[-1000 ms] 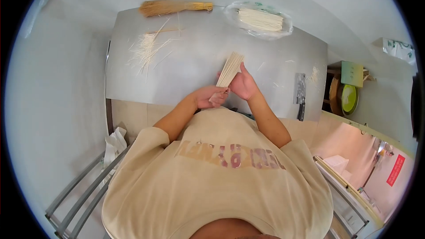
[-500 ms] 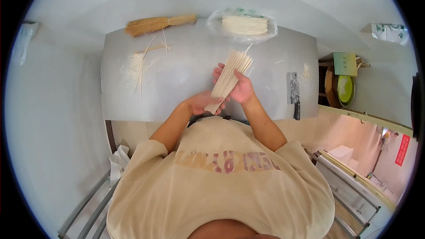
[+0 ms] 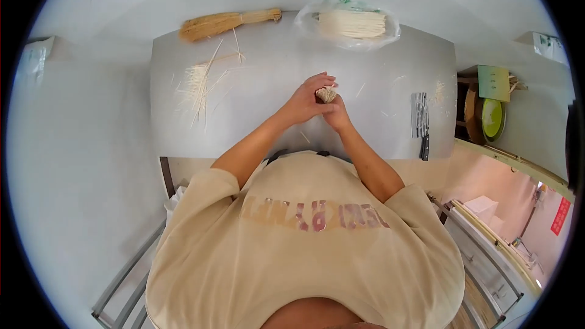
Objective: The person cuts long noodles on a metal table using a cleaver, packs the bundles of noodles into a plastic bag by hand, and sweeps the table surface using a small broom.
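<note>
Bundle: we have a bundle of thin pale sticks (image 3: 326, 94) between our two hands, above the middle of the table's near half; it stands roughly on end, so we see mostly the clustered stick tips.
Left hand: our left hand (image 3: 303, 102) is partly closed, bent around the bundle's upper end, with the thumb on the near side and the fingers on the far side.
Right hand: our right hand (image 3: 337, 116) sits against the bundle from the right and below; its fingers are largely hidden, so we cannot tell how far they close.
Table: both hands are over the grey table (image 3: 262, 103), and our beige top (image 3: 304, 256) is at its near edge.
Loose sticks: to our left, a scattered heap of loose sticks (image 3: 197, 85) lies on the table, some crossing others.
Broom: beyond that heap, a straw broom (image 3: 228, 23) lies along the far edge.
Bag: to the broom's right, a clear plastic bag (image 3: 304, 22) surrounds more pale sticks (image 3: 353, 24).
Knife: to our right lies a broad knife (image 3: 421, 116), its black handle towards us.
Fragments: pale bits (image 3: 439, 93) lie just beside the blade.
</note>
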The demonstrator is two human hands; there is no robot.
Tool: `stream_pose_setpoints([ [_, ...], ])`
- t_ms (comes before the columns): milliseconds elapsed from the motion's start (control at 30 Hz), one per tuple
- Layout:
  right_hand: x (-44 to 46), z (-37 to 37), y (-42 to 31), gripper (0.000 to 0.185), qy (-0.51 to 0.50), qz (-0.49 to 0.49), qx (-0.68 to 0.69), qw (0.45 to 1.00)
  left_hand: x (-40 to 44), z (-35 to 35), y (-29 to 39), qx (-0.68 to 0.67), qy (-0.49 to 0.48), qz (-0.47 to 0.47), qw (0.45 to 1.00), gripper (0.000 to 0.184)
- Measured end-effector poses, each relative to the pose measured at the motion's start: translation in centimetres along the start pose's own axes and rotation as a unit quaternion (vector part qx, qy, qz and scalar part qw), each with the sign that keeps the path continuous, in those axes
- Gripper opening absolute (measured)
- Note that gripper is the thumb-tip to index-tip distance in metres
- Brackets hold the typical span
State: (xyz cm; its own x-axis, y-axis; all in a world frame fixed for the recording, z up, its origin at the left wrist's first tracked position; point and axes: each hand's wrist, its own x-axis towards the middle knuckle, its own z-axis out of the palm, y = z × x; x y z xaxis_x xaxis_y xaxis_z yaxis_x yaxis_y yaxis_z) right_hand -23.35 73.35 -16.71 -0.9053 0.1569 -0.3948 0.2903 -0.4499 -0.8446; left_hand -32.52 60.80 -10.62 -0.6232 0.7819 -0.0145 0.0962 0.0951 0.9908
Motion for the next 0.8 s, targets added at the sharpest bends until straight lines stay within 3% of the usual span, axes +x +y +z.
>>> stream_pose_setpoints([
  [67, 1.5, -1.8, 3.1, 0.033, -0.001, -0.094, -0.201, 0.975, 0.0, 1.5, -4.6, 0.022, -0.014, 0.010, 1.000, 0.044],
  [100, 1.9, -2.0, 3.3, 0.043, -0.024, -0.066, -0.167, 0.983, 0.1, 2.3, -4.8, -0.021, 0.019, -0.018, 0.999, 0.029],
  [133, 2.2, -2.3, 3.5, 0.043, -0.023, -0.067, -0.167, 0.983, 0.3, 2.3, -5.1, -0.022, 0.018, -0.017, 0.999, 0.029],
  [200, 1.9, -2.8, 3.4, 0.054, 0.005, -0.162, -0.404, 0.900, 0.3, 2.6, -5.8, -0.019, 0.024, 0.041, 0.999, 0.022],
  [233, 1.2, -2.7, 3.1, 0.054, 0.008, -0.158, -0.406, 0.900, 0.0, 2.9, -6.2, -0.024, 0.022, 0.039, 0.999, 0.022],
  [267, 0.8, -2.5, 2.8, 0.058, 0.036, -0.156, -0.450, 0.879, -0.1, 3.2, -6.5, -0.073, -0.006, -0.054, 0.996, 0.019],
  [333, 1.0, -3.7, 3.4, 0.061, 0.058, -0.157, -0.498, 0.851, 0.4, 3.9, -6.6, -0.125, -0.028, -0.140, 0.982, 0.016],
  [400, 1.4, -7.8, 7.2, 0.061, 0.039, -0.172, -0.581, 0.795, 0.4, 6.0, -5.6, -0.067, 0.038, -0.139, 0.987, 0.017],
  [433, 0.0, -7.5, 5.7, 0.061, 0.029, -0.172, -0.586, 0.791, 0.3, 7.0, -5.0, -0.073, 0.048, -0.139, 0.986, 0.017],
  [467, -2.1, -7.2, 4.1, 0.056, 0.093, -0.063, -0.335, 0.936, 0.2, 7.9, -4.4, 0.009, 0.031, -0.008, 0.999, 0.015],
  [500, -3.3, -6.8, 2.0, 0.056, 0.150, 0.057, -0.052, 0.986, 0.1, 8.3, -3.7, 0.095, 0.014, 0.121, 0.988, 0.015],
  [533, -3.3, -7.5, 0.7, 0.056, 0.145, 0.059, -0.059, 0.986, -0.2, 8.3, -2.2, 0.092, 0.022, 0.120, 0.988, 0.015],
  [567, -3.6, -8.6, -0.6, 0.063, 0.046, 0.171, 0.111, 0.978, -0.5, 8.4, -0.6, 0.128, -0.035, 0.191, 0.972, 0.015],
  [600, -3.9, -9.0, -1.7, 0.074, -0.051, 0.274, 0.278, 0.919, -0.7, 8.5, 0.4, 0.162, -0.096, 0.262, 0.946, 0.016],
  [633, -4.0, -7.9, -3.1, 0.090, -0.047, 0.283, 0.269, 0.919, -1.0, 9.0, 0.2, 0.159, -0.096, 0.264, 0.946, 0.016],
  [733, -2.6, -7.0, -5.3, 0.088, -0.059, 0.260, 0.237, 0.934, -1.6, 10.3, -0.8, 0.320, -0.173, 0.325, 0.873, 0.006],
  [767, -2.1, -6.5, -6.2, 0.080, -0.034, 0.272, 0.224, 0.935, -1.6, 10.3, -0.8, 0.319, -0.176, 0.327, 0.872, 0.006],
  [800, -1.3, -7.2, -5.8, 0.080, -0.034, 0.270, 0.225, 0.936, -1.6, 10.1, -0.5, 0.392, -0.231, 0.327, 0.828, 0.007],
])
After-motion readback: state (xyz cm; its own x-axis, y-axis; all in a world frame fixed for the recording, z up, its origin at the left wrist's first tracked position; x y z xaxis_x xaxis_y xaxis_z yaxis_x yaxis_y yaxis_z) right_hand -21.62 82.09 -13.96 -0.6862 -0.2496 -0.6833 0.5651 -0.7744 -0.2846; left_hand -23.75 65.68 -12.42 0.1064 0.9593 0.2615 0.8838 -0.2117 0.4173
